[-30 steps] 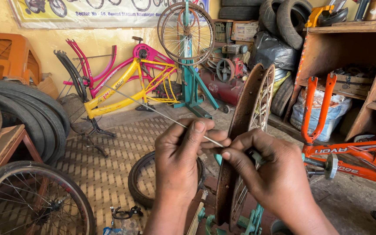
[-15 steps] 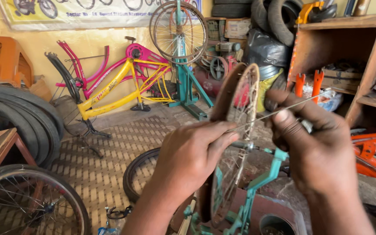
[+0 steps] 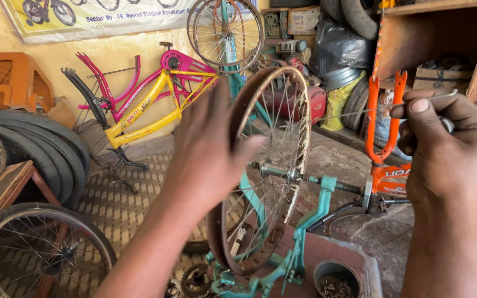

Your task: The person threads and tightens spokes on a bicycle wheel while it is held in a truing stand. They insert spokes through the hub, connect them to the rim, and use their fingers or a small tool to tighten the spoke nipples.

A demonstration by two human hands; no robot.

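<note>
While the rusty wheel stands upright in its stand, each part reads as follows
Left hand: the left hand (image 3: 208, 157) is spread wide, fingers loose, against the near side of the bicycle wheel rim (image 3: 260, 165), holding nothing
Right hand: the right hand (image 3: 448, 149) is closed in a pinch on a thin metal spoke (image 3: 371, 109), raised to the right of the wheel
Spoke: it runs from the pinch leftward toward the rim; whether its far end touches the rim cannot be told
Wheel: brown with rust, spokes fanning from the hub (image 3: 282, 172), held on its axle in a teal truing stand (image 3: 299, 243)
Below the stand: a small round tin of metal bits (image 3: 335, 284)
Behind: a yellow bicycle frame (image 3: 150, 113) and a pink bicycle frame (image 3: 133, 88) against the wall, an orange fork (image 3: 385, 118) to the right
Left edge: stacked tyres (image 3: 45, 154) and a spoked wheel (image 3: 34, 256) on the floor
</note>
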